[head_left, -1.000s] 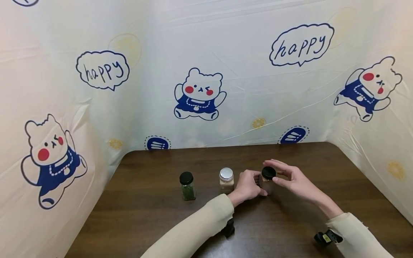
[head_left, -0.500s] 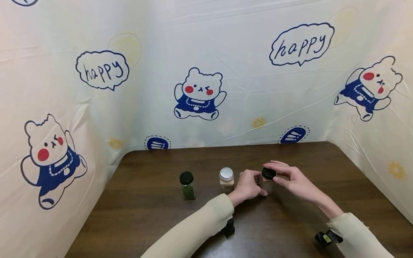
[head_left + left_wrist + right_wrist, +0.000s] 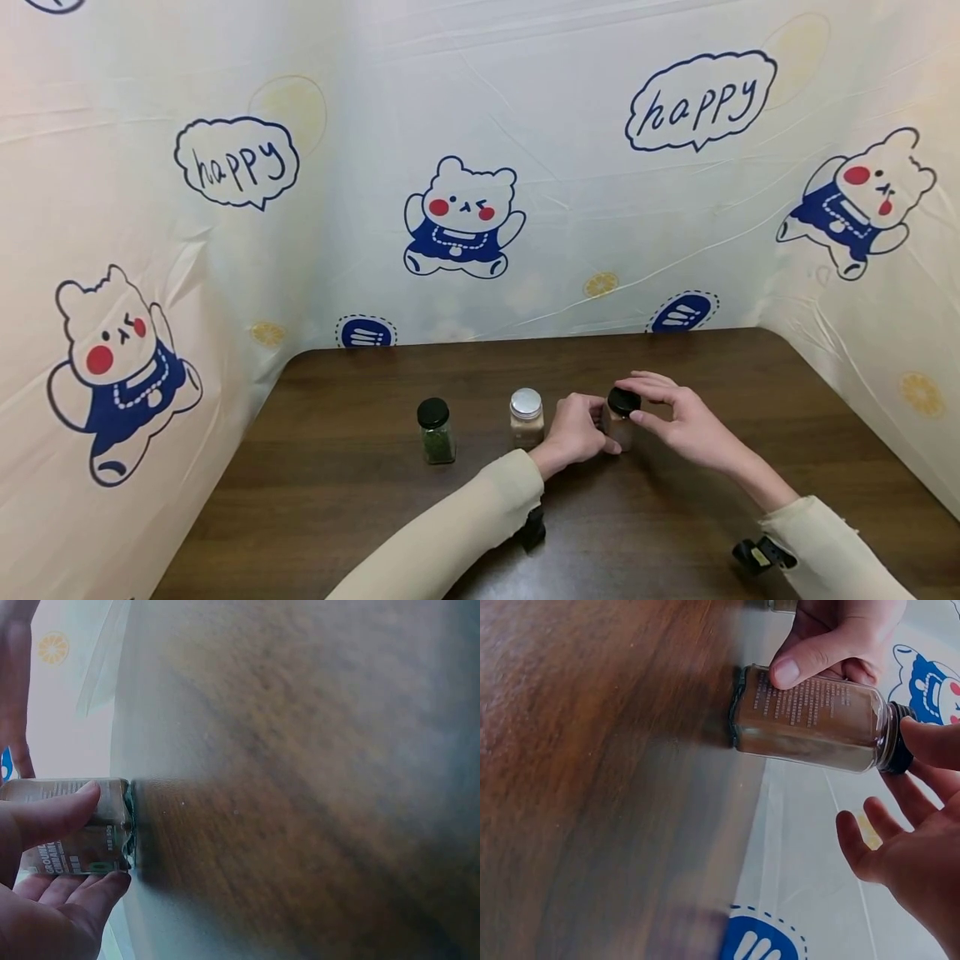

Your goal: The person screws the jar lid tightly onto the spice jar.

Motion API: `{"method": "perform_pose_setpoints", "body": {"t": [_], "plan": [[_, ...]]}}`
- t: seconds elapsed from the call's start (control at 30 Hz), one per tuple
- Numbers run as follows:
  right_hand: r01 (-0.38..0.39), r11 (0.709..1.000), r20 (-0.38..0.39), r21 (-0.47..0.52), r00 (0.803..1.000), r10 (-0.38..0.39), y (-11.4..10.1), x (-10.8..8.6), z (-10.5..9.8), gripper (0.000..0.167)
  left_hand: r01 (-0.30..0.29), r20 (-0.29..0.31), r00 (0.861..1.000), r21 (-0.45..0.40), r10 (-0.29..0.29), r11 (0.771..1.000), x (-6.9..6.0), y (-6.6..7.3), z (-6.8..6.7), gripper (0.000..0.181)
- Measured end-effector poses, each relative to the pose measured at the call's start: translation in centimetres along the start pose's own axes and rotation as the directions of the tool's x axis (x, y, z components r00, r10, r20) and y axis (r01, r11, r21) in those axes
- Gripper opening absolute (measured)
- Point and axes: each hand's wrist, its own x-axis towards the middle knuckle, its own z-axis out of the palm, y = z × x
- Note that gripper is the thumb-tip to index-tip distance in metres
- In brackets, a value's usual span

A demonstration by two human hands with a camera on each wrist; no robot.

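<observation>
A square glass spice jar of brown powder, with printed labels and a black lid, stands upright on the table. In the head view my left hand holds its body from the left. The left wrist view shows the thumb across the label and fingers on the opposite side. From the right, my right hand pinches the lid between thumb and fingers, with other fingers extended free in the right wrist view. The lid sits on the jar's neck.
Just left of my left hand stands a silver-lidded jar of pale contents. Farther left is a black-lidded jar of green flakes. A printed curtain encloses the brown table at the back and sides.
My right fingers have shifted slightly around the lid. The left hand and the jar keep their place, and the other two jars have not moved.
</observation>
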Motion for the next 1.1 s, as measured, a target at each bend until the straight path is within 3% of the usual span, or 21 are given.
{"method": "perform_pose_setpoints", "body": {"t": [0.37,0.83,1.1], "plan": [[-0.039,0.993,-0.069,-0.114,0.997,0.031,-0.5,0.1,0.4,0.040,0.011,0.002,1.000,-0.011,-0.011,1.000,-0.2,0.1,0.0,0.054],[-0.073,0.982,-0.116,-0.177,0.992,0.053,-1.2,0.4,0.7,0.042,-0.025,-0.003,1.000,0.024,0.025,0.999,0.0,0.0,0.0,0.045],[-0.128,0.976,-0.142,-0.174,0.984,0.104,-1.1,0.4,1.0,0.043,-0.002,0.011,1.000,0.018,0.002,1.000,-0.1,0.1,-0.1,0.047]]}}
